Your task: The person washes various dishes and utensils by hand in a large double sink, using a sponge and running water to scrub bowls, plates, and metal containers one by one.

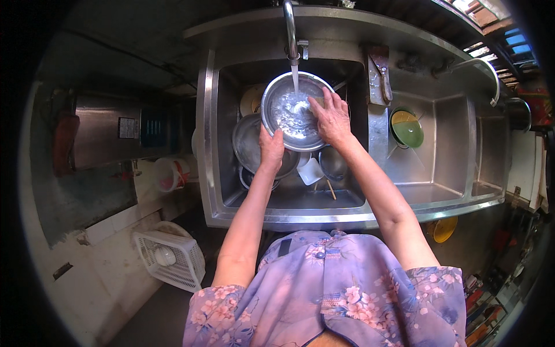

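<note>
A round stainless-steel bowl (267,100) is under the running tap (291,39), with water swirling inside it. My left hand (271,147) grips its lower left rim, thumb on top. At the bowl's right side, my right hand (334,113) reaches over the rim, holding a small tan pad (319,102) against the inner wall; the fingers partly hide it. Beneath the bowl, the sink basin (295,201) holds a large metal pan (245,141), a white square dish (310,171), a dark round bowl (333,164) and chopsticks (331,190). Some of these are partly covered.
A cleaver (381,69) lies on the ledge right of the basin. Green and yellow bowls (409,130) sit in the second basin, beneath another curved tap (483,63). To the left are a white bucket (167,174) and a white plastic basket (177,271).
</note>
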Demonstrator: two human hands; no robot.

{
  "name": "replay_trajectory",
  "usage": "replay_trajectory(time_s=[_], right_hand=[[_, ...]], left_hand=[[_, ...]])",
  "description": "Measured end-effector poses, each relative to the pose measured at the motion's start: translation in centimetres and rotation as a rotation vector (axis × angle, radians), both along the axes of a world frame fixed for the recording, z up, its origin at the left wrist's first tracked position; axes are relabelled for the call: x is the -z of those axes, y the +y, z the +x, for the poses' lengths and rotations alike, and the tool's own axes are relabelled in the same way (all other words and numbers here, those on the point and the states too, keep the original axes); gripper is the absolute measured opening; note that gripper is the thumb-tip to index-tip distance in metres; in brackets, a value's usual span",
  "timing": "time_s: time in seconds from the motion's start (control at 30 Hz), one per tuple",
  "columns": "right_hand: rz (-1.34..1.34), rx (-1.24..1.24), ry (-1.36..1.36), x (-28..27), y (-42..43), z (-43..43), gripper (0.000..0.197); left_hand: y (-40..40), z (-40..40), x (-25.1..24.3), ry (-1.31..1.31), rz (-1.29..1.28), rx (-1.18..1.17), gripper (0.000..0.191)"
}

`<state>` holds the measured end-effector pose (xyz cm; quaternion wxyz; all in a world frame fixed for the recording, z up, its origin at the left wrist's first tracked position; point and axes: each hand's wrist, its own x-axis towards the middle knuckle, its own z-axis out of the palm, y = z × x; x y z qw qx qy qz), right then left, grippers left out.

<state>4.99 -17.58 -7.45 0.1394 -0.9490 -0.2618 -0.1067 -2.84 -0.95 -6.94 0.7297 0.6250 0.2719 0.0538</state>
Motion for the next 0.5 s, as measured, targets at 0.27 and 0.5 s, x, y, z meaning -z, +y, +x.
replay_trajectory(time_s=[0.27, 0.5], right_hand=[[0.629, -0.007, 0.309, 3.1, 2.3, 2.0, 0.034], [0.183, -0.38, 0.804, -0.2, 0.8, 0.4, 0.026]], left_hand=[[-3.3, -0.5, 1.0, 0.025, -0.13, 0.082, 0.037], [2.1, 1.9, 1.0, -0.021, 0.06, -0.042, 0.03]])
